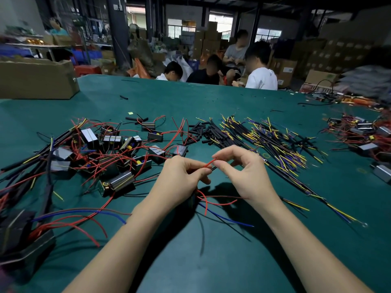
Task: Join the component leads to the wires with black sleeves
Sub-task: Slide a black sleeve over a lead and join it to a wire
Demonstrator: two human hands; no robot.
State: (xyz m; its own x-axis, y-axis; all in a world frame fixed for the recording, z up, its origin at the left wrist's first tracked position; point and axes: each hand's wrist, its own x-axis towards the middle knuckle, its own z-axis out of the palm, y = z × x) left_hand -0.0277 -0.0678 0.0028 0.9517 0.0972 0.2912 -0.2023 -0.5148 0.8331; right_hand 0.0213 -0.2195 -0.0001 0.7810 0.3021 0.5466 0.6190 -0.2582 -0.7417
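Observation:
Above the green table, my left hand pinches a red lead near its tip. My right hand pinches the same tip from the other side, and a thin black wire shows just below my fingers. Under my left hand hangs a dark component, mostly hidden, with red, blue and black leads trailing from it. Black sleeves lie in a loose heap just beyond my hands. A spread of sleeved wires with yellow and blue ends lies to the right of them.
A pile of small box components with red leads covers the left of the table. More components lie at the far right. A cardboard box stands at the back left. Several people sit beyond the far edge.

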